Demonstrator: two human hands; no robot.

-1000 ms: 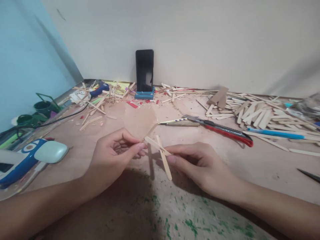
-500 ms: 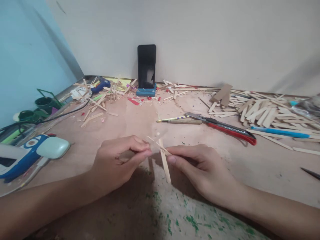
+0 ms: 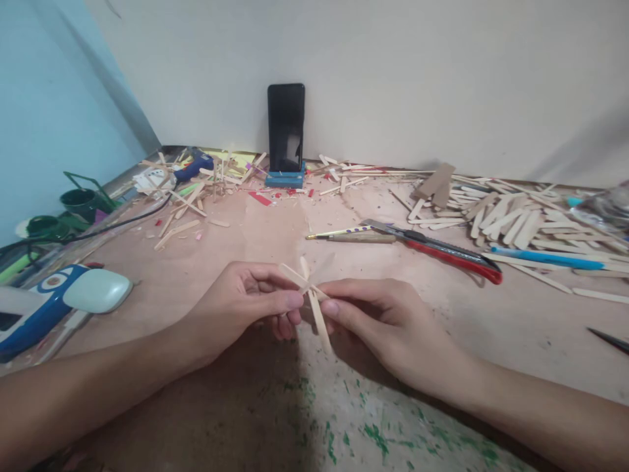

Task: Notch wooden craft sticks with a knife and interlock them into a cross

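Observation:
Two pale wooden craft sticks [image 3: 320,321] form a cross between my hands, above the table. My right hand [image 3: 388,321] is closed, its thumb and index finger pinching the right end of the slanted stick. My left hand [image 3: 250,298] is closed at the left of the crossing, its thumb pressed close to the joint and the other fingers curled behind. A faint, see-through strip shows by the crossing; I cannot make out what it is. Beyond my hands lie a red and black utility knife [image 3: 442,252] and a thin paintbrush [image 3: 339,231].
A heap of craft sticks [image 3: 515,216] lies at the right, with a blue pen [image 3: 548,258]. A phone [image 3: 285,128] stands on a blue stand [image 3: 285,179] by the wall. At the left are a blue glue gun [image 3: 194,165], green cups [image 3: 81,204] and a blue-white device [image 3: 42,301].
My left hand has moved slightly right and turned, bringing its thumb against the crossing. The crossed sticks have tilted a little, while my right hand keeps its pinch.

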